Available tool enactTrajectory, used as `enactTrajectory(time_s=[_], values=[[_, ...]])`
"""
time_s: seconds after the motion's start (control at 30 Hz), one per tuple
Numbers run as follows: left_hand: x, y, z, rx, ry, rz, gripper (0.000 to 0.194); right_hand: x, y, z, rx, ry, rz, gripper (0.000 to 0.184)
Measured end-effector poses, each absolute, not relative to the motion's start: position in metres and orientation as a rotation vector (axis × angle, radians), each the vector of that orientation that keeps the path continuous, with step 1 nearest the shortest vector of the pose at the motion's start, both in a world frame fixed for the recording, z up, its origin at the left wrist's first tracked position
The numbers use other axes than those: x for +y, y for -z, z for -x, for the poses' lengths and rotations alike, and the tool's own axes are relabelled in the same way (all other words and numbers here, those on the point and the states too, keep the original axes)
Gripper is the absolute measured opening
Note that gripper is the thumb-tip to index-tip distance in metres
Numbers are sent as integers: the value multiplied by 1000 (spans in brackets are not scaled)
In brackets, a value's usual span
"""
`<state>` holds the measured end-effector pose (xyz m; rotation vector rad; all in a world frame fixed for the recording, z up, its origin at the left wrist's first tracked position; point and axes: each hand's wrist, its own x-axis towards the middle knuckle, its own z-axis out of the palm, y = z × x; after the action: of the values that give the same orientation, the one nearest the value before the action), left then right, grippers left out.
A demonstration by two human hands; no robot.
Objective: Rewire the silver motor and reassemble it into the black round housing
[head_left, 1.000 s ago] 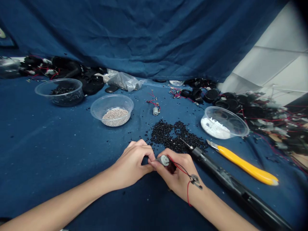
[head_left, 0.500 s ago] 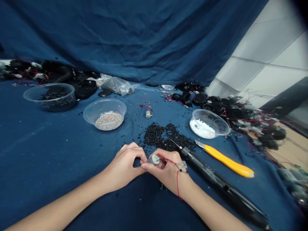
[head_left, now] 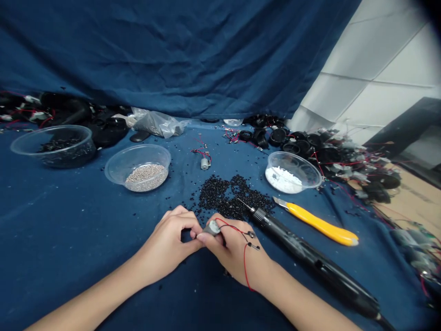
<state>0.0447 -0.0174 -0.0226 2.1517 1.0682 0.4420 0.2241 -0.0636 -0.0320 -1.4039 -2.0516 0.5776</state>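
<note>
My right hand is closed around a small grey electric motor in front of me. Its pale end cap faces up, and red and black wires trail from it across the back of the hand, with small metal parts on their ends. Thumb and forefinger of my left hand are pinched together at the motor's left end; whatever sits between those fingertips is hidden. Just beyond both hands lies a spread heap of tiny black pieces. A black electric screwdriver lies right of my right hand.
A yellow utility knife rests beside the screwdriver. Clear bowls hold white bits, small metallic pieces and dark parts. Another motor with wires lies farther back. Piles of black parts and wires line the back and right.
The whole view has shifted, so most things sit a little farther left. The motor stays in my right hand, its wires lying slightly differently over the wrist. My left fingers remain pinched at its end.
</note>
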Motion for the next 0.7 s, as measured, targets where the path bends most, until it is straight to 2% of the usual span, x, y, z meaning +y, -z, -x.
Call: enactTrajectory(time_s=[0.13, 0.33, 0.7], values=[[-17, 22, -45, 1092, -406, -2148, 23, -66, 32, -223, -2145, -405, 1441, 24], [-17, 20, -47, 1106, -383, -2144, 23, -67, 33, -225, -2203, -410, 1464, 15], [-15, 21, -48, 1092, -392, -2129, 23, -65, 33, -228, -2251, -340, 1456, 17]])
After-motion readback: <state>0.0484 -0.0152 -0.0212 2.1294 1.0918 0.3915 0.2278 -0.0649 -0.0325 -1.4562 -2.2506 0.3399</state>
